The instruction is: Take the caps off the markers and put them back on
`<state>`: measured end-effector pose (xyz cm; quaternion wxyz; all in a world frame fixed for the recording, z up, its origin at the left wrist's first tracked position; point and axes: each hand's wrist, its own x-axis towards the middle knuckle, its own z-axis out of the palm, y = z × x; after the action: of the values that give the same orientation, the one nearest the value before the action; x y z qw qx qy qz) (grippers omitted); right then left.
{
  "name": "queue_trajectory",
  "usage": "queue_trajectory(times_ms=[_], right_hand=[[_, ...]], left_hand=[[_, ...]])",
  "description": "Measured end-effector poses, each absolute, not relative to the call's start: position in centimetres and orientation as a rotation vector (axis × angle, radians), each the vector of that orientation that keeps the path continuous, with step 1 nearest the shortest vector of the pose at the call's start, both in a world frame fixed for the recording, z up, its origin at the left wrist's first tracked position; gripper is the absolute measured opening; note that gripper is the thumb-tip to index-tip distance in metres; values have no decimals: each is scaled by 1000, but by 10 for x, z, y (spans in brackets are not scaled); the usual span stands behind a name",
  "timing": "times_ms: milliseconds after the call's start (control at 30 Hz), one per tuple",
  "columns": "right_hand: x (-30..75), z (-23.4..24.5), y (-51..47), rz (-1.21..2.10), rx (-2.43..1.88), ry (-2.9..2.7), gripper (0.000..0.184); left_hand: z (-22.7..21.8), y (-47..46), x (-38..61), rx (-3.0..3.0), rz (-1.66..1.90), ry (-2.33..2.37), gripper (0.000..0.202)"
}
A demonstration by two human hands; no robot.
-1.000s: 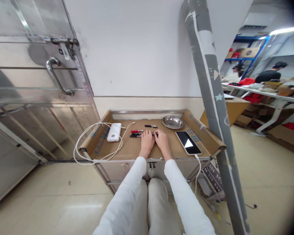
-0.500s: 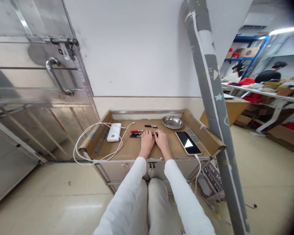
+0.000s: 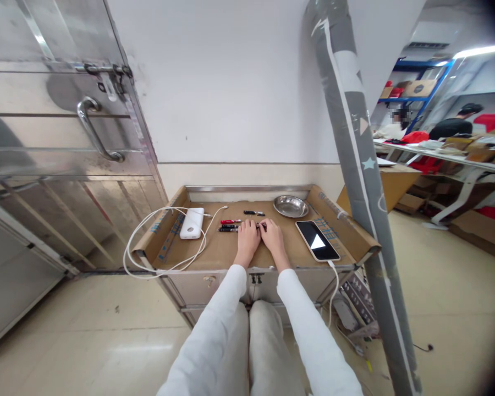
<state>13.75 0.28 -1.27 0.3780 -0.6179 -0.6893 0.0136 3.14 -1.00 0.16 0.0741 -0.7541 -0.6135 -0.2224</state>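
Note:
Both hands rest side by side on a cardboard-lined metal table [image 3: 214,256]. My left hand [image 3: 248,237] lies with curled fingers on the right ends of a red pen [image 3: 230,221] and two dark pens [image 3: 227,227]. My right hand [image 3: 274,235] sits beside it, fingers curled over a dark pen end [image 3: 262,224]. Whether either hand grips a pen is hidden. Another black pen [image 3: 253,213] lies farther back.
A white power bank [image 3: 192,223] with looping white cable [image 3: 148,242] lies left. A steel dish [image 3: 290,206] and a phone [image 3: 317,240] on a cable lie right. A grey wrapped pole [image 3: 355,165] leans at the right. Metal door at left. People sit at a far table.

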Motion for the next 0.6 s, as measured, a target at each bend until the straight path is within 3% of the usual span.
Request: queue_trajectory(times_ms=[600], right_hand=[[138, -13, 3, 48, -1569, -1753, 17]], left_hand=[[2, -9, 32, -2277, -681, -1848, 19]])
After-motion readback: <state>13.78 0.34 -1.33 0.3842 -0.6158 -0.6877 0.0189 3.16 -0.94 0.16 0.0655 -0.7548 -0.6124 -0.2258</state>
